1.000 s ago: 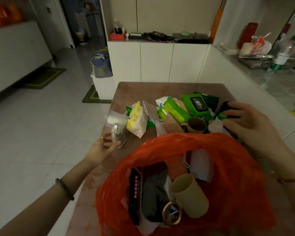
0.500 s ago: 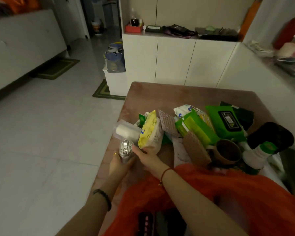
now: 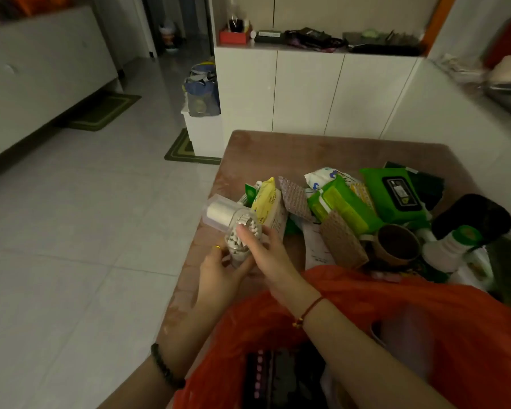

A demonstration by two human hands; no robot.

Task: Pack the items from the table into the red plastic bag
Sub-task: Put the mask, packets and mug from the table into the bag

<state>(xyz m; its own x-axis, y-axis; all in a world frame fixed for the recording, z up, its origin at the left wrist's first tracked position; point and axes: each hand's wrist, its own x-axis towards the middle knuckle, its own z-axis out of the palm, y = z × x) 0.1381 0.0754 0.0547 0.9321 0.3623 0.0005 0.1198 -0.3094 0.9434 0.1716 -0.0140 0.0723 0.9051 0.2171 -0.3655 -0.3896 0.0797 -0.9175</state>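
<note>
I see the red plastic bag [image 3: 425, 335] gaping at the tabletop's [image 3: 322, 149] near edge, likely to take items dropped in. Just beyond its rim, my left hand [image 3: 219, 273] cups a clear jar of cotton swabs [image 3: 242, 240] from below while my right hand [image 3: 267, 255] closes fingers over its top. Green wipe packs [image 3: 396, 193] lie farther back.

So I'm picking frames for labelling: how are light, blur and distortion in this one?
Head view: dim, flat indoor light, no glare; wide-angle bending at the edges; motion smear on the right-side counter clutter; the clear jar between left hand and right hand is soft but readable.
</note>
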